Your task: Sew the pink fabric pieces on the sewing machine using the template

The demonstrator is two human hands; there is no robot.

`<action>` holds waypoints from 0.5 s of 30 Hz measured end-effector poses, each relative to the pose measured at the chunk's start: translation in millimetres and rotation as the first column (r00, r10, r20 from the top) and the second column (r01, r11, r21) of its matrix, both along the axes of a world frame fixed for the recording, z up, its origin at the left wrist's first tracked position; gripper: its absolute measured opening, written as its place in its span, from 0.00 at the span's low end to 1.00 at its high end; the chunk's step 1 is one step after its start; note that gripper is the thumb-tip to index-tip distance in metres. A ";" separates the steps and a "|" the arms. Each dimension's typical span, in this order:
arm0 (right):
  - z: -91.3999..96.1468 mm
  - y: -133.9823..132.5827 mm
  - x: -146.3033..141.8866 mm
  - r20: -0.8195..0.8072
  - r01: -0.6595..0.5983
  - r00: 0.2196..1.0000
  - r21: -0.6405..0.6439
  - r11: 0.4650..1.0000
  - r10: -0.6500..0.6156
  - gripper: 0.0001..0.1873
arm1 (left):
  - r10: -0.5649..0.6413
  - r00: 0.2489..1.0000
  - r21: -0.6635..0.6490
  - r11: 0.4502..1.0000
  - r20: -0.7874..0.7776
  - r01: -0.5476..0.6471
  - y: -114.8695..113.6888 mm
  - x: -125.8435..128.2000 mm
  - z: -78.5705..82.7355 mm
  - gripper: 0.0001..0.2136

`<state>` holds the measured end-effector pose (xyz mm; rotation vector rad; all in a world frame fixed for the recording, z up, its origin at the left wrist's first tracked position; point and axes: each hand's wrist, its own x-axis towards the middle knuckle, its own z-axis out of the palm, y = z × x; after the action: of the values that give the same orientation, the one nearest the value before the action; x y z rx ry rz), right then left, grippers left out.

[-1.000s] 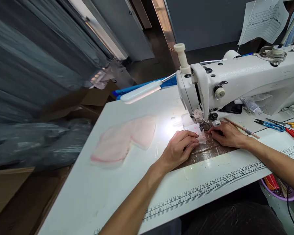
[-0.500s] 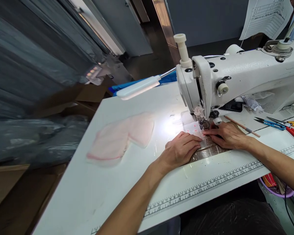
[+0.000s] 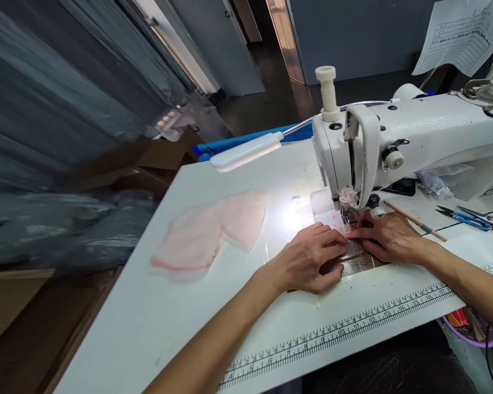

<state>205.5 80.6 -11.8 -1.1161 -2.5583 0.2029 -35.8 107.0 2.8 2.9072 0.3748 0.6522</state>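
Observation:
Under the presser foot (image 3: 349, 214) of a white sewing machine (image 3: 419, 126) lies a small white fabric piece (image 3: 331, 219) with pink-red spots. My left hand (image 3: 314, 257) is closed at its near edge, fingers curled and thumb drawn in below them. Close beside it, just right of the foot, my right hand (image 3: 388, 238) pinches the same edge, its thumb and index finger together. Beneath both hands shows the shiny brown machine plate (image 3: 359, 262). Part of the fabric is hidden by the fingers.
A pale pink cut fabric panel (image 3: 209, 232) lies flat on the white table at left. Right of the machine are a brown stick (image 3: 414, 220) and blue-handled snips (image 3: 464, 217). A lamp (image 3: 246, 150) hangs behind. A printed ruler (image 3: 345, 334) runs along the front edge.
The whole view has shifted, so machine and table sit further right and slightly lower. My left hand's thumb has come out below its fingers, which are more curled. The right hand stays by the foot.

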 end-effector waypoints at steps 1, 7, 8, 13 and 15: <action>0.6 -0.2 -0.7 0.013 0.009 1.000 0.000 1.000 -0.009 0.17 | 0.007 1.000 -0.002 1.000 0.012 -0.007 0.4 0.2 -0.7 0.11; 3.9 -0.8 -8.6 0.087 0.104 0.991 0.023 0.994 -0.105 0.18 | 0.050 0.999 -0.013 0.999 0.013 -0.050 -0.9 -2.3 -2.4 0.12; 4.2 -0.6 -10.2 0.098 0.118 0.988 0.024 0.993 -0.120 0.18 | 0.053 0.999 -0.009 0.999 0.008 -0.053 -0.9 -2.6 -2.1 0.12; 4.4 -0.9 -13.3 0.151 0.158 0.975 0.043 0.987 -0.162 0.19 | 0.089 0.995 0.028 0.996 -0.041 -0.088 0.1 -2.5 -1.8 0.14; 4.0 -2.2 -12.1 0.152 0.130 0.979 0.039 0.991 -0.135 0.19 | 0.108 0.992 0.046 0.993 -0.058 -0.106 0.4 -2.1 -2.3 0.14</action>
<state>193.4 78.4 -7.7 -1.3331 -2.5973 0.0476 -37.9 107.4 0.5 2.9698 0.5336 0.5954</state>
